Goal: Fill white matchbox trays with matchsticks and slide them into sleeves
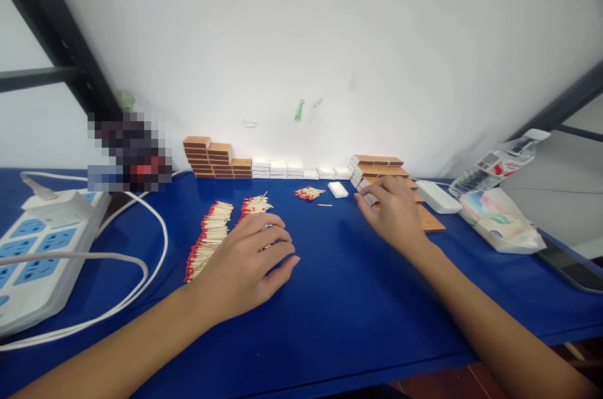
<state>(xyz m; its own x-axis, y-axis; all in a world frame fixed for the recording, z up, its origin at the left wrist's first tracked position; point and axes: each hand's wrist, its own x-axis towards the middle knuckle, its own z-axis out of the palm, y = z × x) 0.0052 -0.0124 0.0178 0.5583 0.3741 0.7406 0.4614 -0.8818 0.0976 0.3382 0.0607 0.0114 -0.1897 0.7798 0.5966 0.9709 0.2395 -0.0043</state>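
My left hand (252,254) rests on the blue table (348,298) with its fingers curled over a few red-tipped matches; what lies under the palm is hidden. Just left of it lies a long row of matches (207,239), and a second heap of matches (255,204) sits behind the fingers. My right hand (393,210) reaches to the orange matchbox sleeves (379,168) at the back right, fingertips pinching the end of a box there. A small white inner tray (338,190) and a little pile of matches (308,193) lie between the hands.
Stacked orange boxes (217,159) and white trays (277,169) line the wall. A white power strip (42,248) with cables sits at the left. At the right are a white case (438,196), a tissue pack (502,220), a plastic bottle (499,163) and a phone (572,267).
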